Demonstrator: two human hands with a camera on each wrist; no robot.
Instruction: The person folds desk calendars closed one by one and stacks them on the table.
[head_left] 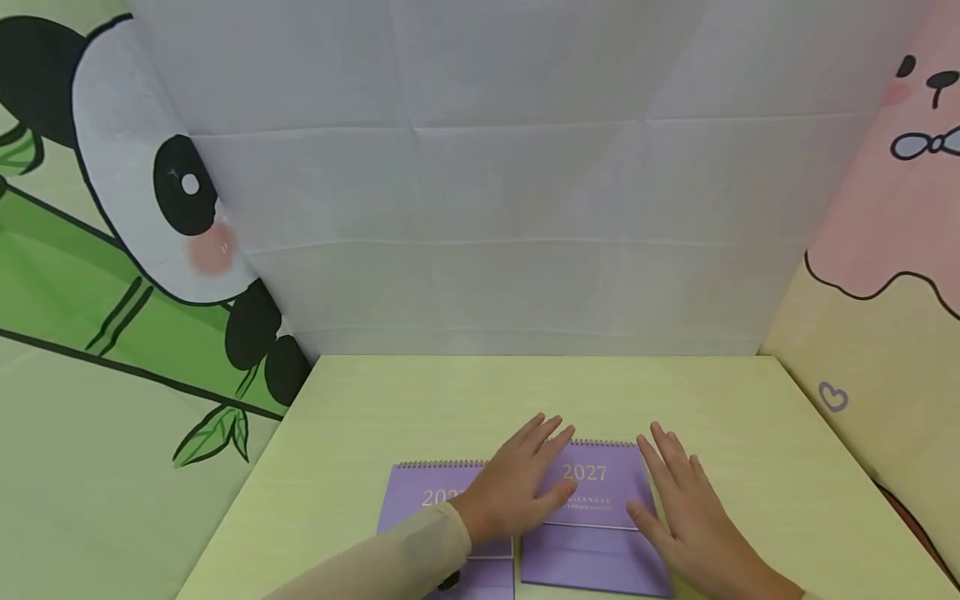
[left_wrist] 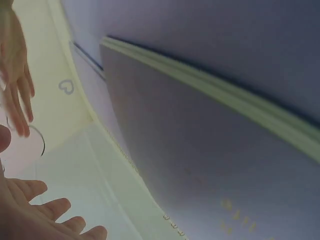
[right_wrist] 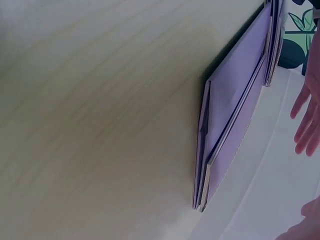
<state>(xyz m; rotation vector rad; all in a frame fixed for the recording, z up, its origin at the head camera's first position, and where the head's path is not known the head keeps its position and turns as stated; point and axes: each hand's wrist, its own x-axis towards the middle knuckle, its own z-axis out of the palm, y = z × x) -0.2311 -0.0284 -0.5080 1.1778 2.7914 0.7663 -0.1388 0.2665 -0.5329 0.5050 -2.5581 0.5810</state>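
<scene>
Two purple spiral-bound desk calendars lie side by side on the table. The right calendar point(head_left: 592, 557) bears "2027" in gold letters; my left forearm and hand cover part of the left calendar point(head_left: 418, 490) and its print. Fingers spread, my left hand point(head_left: 517, 483) hovers over the gap between them and hides the right one's upper left corner. My right hand point(head_left: 686, 521), also with straight fingers, is beside the right calendar's right edge. In the right wrist view, the calendar point(right_wrist: 235, 95) appears folded flat and apart from the right hand point(right_wrist: 306, 225). Neither hand grips anything.
The pale yellow table point(head_left: 480, 400) runs back to a creased white cloth point(head_left: 517, 183). A panda-printed panel point(head_left: 120, 250) stands on the left, a pink and cream printed panel point(head_left: 862, 333) on the right. A small dark object point(head_left: 448, 581) shows under the left sleeve.
</scene>
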